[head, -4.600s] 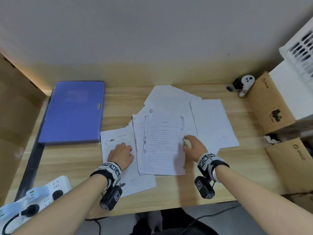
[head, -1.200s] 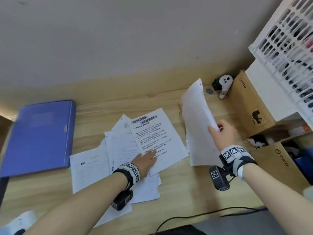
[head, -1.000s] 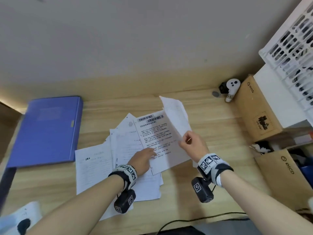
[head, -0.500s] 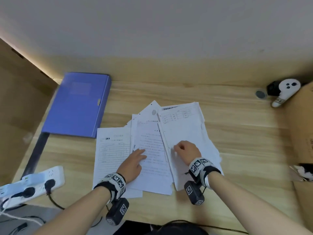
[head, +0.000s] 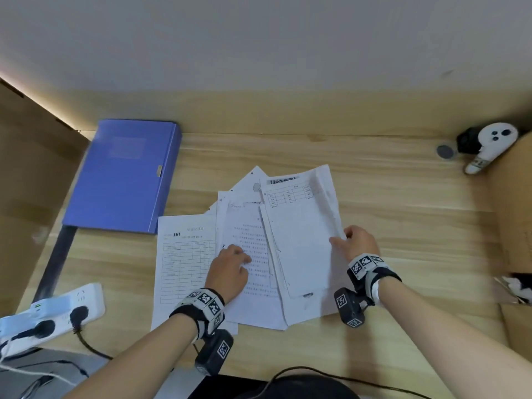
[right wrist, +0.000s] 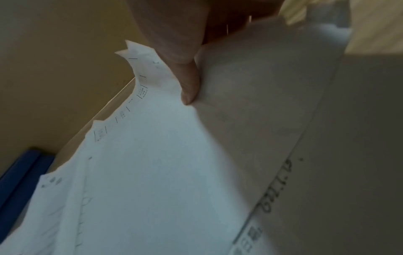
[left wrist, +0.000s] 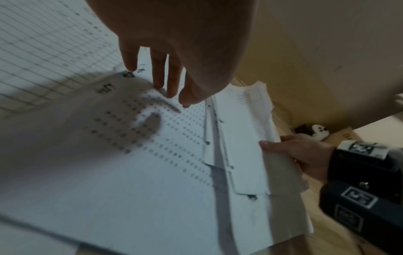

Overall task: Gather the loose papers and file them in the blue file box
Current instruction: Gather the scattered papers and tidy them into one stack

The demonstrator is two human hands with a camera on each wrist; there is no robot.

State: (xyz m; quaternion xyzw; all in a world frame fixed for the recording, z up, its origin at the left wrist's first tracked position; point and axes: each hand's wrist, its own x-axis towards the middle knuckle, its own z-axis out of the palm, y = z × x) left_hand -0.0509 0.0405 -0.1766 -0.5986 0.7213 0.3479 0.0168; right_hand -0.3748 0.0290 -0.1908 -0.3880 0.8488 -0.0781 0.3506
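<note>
while the desk [head: 388, 197] runs wide under everything, the blue file box [head: 123, 177] lies flat and shut at its far left, its long axis running away from the person, its near right corner just touching the corner of the leftmost sheet [head: 184, 254]. the loose papers [head: 250, 254] fan across the middle of the desk, long edges also pointing away, so box and papers lie roughly parallel, with the box up and to the left of the pile. that puts the left hand [head: 229, 272] nearer the box. it rests flat on the printed middle sheet, fingers straight and spread, pinning it without gripping; the left wrist view shows the fingertips [left wrist: 158, 82] touching the page. the right hand [head: 355, 243] is on the far side of the pile from the box, pinching the right edge of the top few sheets [head: 302, 234], thumb [right wrist: 188, 82] on top and the edge lifted and curled off the desk. my reading is that the gathered sheets must travel leftward across the pile to reach the box, which is not yet opened. at the far right corner lie a white controller [head: 489, 145] and a small round disc [head: 444, 151], well apart from the papers.
</note>
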